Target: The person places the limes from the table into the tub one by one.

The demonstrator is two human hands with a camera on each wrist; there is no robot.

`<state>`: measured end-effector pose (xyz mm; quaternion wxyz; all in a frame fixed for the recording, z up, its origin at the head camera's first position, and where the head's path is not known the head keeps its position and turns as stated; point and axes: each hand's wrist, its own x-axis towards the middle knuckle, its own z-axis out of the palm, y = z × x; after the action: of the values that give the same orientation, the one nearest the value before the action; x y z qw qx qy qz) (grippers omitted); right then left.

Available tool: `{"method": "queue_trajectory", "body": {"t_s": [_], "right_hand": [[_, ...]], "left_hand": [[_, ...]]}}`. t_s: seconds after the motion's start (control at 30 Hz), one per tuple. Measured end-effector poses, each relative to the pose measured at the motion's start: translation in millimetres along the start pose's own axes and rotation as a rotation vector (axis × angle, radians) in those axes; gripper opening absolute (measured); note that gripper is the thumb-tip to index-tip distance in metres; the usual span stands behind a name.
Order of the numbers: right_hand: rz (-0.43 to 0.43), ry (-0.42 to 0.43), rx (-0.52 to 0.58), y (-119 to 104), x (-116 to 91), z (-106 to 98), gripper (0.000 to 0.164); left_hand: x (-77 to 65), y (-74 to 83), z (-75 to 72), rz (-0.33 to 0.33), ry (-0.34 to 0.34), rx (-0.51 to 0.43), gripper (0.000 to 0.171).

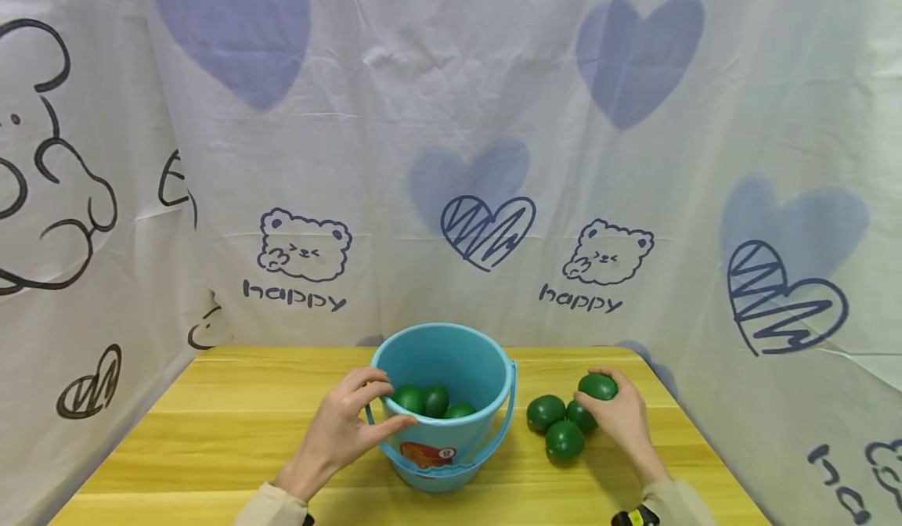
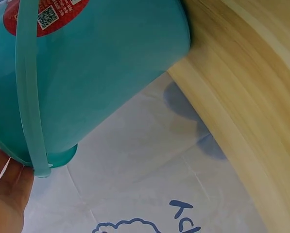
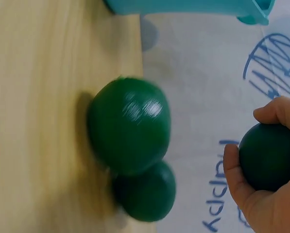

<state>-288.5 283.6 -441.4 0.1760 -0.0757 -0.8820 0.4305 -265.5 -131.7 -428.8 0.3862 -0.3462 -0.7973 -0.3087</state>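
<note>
A light blue bucket [image 1: 451,436] with a red label stands upright on the table, its handle hanging down at the front. My left hand [image 1: 347,418] grips the bucket's left rim, thumb along the front edge; in the left wrist view its fingers touch the rim beside the handle joint. Inside the bucket lie three glossy dark green fruits [image 1: 435,401]. Right of it, my right hand [image 1: 620,412] holds another green fruit [image 3: 268,156], raised above the table between thumb and fingers. Three more green fruits [image 1: 564,441] sit close together below and left of that hand.
The yellow wood-grain table [image 1: 232,432] ends at a white cloth backdrop [image 1: 451,291] printed with hearts and bears. Cloth also hangs on the left and right sides. A gap of table lies between the bucket and the loose fruits.
</note>
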Motion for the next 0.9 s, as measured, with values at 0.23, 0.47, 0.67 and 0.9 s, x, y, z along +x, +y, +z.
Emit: {"method": "queue_trajectory", "body": {"t_s": [0.23, 0.47, 0.67, 0.9], "right_hand": [[-0.028, -0.04, 0.038, -30.2, 0.4, 9.4, 0.05], [-0.085, -0.046, 0.086, -52.0, 1.5, 21.4, 0.048], [-0.109, -0.077, 0.134, -67.0, 0.9, 28.4, 0.049], [-0.168, -0.12, 0.183, -89.3, 0.1, 35.5, 0.049]], "left_hand": [[3.2, 4.4, -1.6, 0.001, -0.005, 0.08, 0.041], [3.8, 7.7, 0.8, 0.025, 0.017, 0.157, 0.047], [4.7, 7.8, 2.6, 0.055, 0.029, 0.193, 0.051], [3.5, 6.3, 1.1, 0.054, 0.047, 0.184, 0.049]]}}
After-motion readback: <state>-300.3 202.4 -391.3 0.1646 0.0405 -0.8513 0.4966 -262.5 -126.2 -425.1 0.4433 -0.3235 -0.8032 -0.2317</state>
